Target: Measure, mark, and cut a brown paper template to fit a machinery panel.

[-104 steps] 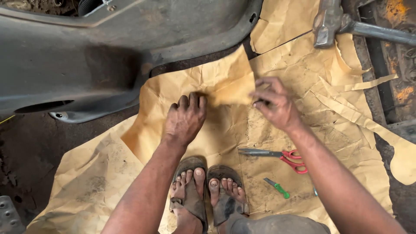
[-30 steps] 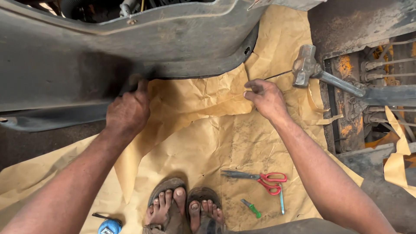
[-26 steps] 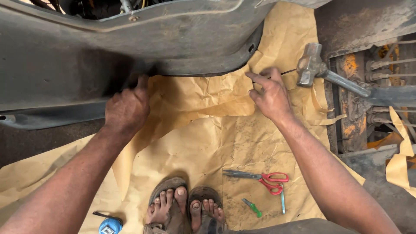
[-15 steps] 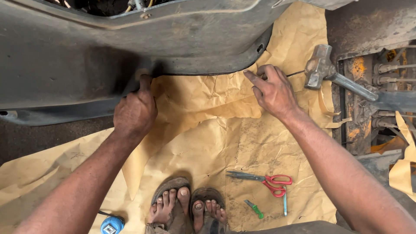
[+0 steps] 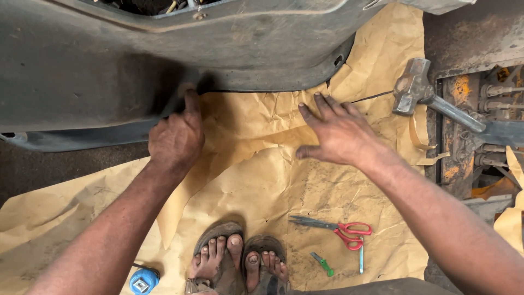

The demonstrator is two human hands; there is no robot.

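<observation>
Right hand [image 5: 339,130] had let go of the brown paper sheet [image 5: 273,180] and lay flat, fingers spread, near its top edge, while left hand [image 5: 176,139] kept fingers tucked under the grey panel [image 5: 164,65] rim.

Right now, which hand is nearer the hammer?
Right. The right hand lies flat on the brown paper just left of the hammer; the left hand is farther left, at the dark panel's edge.

Scissors [image 5: 334,228] lie on paper [image 5: 262,180] — hammer [image 5: 415,87] beyond, rightward.
</observation>
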